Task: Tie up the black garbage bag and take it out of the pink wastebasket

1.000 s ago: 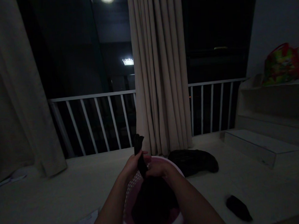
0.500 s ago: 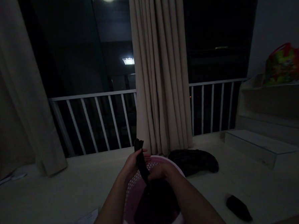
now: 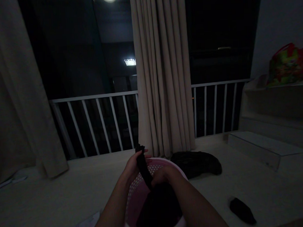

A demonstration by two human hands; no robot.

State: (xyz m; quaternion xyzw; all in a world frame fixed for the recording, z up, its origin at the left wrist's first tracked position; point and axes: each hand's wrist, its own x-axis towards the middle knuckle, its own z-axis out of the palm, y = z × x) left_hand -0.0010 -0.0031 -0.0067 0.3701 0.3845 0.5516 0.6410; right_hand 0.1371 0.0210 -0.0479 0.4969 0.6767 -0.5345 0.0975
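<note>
Below me at the bottom centre stands a pink, perforated laundry-style basket (image 3: 133, 217). Inside it lies a dark bundle that looks like a black bag (image 3: 158, 208), its material hard to tell in the dim light. A long black strip (image 3: 144, 169) rises from the bundle to above the far rim. My left hand (image 3: 132, 166) is closed around the strip's upper part, near its ragged end. Lower down, my right hand (image 3: 162, 175) pinches the strip where it meets the bundle; those fingertips are partly hidden.
Behind the basket lies a black plastic bag (image 3: 197, 163). A small dark item, maybe a sock (image 3: 241, 211), is on the floor at right. A beige curtain (image 3: 163, 75) hangs before a white railing (image 3: 94, 96). A low white box (image 3: 267, 149) stands at right.
The top of the black strip has dipped slightly, and my left hand has shifted a little with it. My right hand stays nearly in place; the bundle remains in the basket.
</note>
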